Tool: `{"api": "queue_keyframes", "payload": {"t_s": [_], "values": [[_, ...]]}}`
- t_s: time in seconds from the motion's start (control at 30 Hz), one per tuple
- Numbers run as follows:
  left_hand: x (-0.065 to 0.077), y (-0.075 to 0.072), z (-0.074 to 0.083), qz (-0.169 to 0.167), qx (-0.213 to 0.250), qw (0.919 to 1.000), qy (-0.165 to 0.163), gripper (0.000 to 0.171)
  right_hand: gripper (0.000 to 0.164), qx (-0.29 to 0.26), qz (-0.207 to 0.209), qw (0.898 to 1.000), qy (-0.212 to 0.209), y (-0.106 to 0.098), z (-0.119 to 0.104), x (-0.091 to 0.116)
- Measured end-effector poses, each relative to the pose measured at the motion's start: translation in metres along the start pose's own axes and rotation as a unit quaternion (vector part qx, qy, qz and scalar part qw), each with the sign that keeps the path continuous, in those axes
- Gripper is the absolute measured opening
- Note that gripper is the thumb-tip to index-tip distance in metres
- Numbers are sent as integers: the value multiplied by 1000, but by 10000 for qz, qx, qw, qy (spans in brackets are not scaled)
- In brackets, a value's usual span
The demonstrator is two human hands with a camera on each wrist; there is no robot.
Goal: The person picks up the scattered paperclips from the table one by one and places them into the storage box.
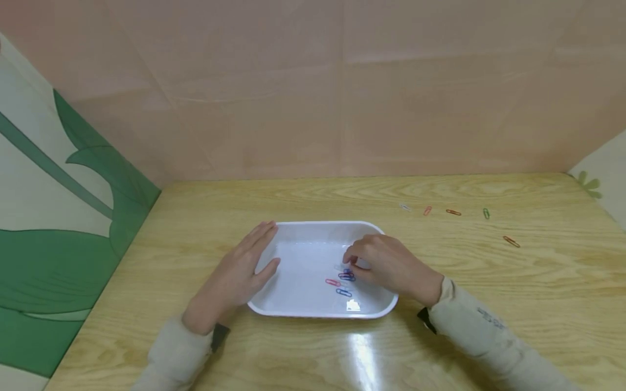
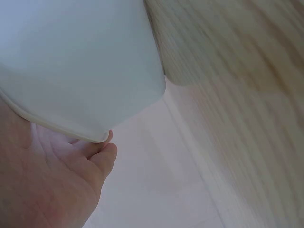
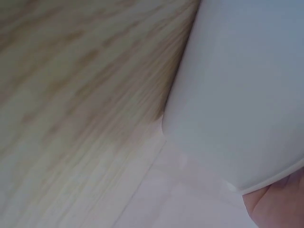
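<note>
A white tray (image 1: 288, 288) stands on the wooden table. At its left side lies my left hand (image 1: 239, 274), fingers stretched along the rim and thumb over the inside. The left wrist view shows the palm (image 2: 52, 175) under the tray's rim. My right hand (image 1: 386, 263) reaches over the right side, thumb and forefinger bent down close to several paper clips. Among these are a red paper clip (image 1: 333, 282), a dark blue paper clip (image 1: 346, 277) and a blue paper clip (image 1: 344, 292). Whether the fingertips pinch a clip is too small to tell.
Beyond the tray to the right, a white paper clip (image 1: 405, 207), a pink one (image 1: 427, 210), an orange-brown one (image 1: 453, 212) and a green one (image 1: 486, 213) lie spread out. Another orange-brown clip (image 1: 511, 241) lies nearer. A pinkish covered wall (image 1: 342, 108) rises behind the table.
</note>
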State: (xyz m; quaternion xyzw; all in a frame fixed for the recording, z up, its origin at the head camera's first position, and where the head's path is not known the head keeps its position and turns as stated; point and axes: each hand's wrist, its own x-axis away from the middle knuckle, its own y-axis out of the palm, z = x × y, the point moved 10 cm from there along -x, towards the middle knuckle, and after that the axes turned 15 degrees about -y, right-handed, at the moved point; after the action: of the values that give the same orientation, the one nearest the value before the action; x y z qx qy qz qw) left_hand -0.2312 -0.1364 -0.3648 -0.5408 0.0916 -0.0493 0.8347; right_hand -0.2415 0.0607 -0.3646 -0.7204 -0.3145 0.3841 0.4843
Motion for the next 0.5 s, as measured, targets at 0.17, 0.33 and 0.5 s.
{"api": "queue_keyframes", "payload": {"t_s": [0.17, 0.33, 0.5], "values": [[0, 0, 0, -39, -8, 10000, -56, 65, 7, -134, 64, 9999, -69, -2, -1, 1], [0, 0, 0, -30, -33, 10000, -69, 65, 7, -379, 209, 9990, -78, -5, 1, 2], [0, 0, 0, -10, -15, 10000, -54, 64, 9, -431, 389, 9982, -138, -14, 0, 3]]}}
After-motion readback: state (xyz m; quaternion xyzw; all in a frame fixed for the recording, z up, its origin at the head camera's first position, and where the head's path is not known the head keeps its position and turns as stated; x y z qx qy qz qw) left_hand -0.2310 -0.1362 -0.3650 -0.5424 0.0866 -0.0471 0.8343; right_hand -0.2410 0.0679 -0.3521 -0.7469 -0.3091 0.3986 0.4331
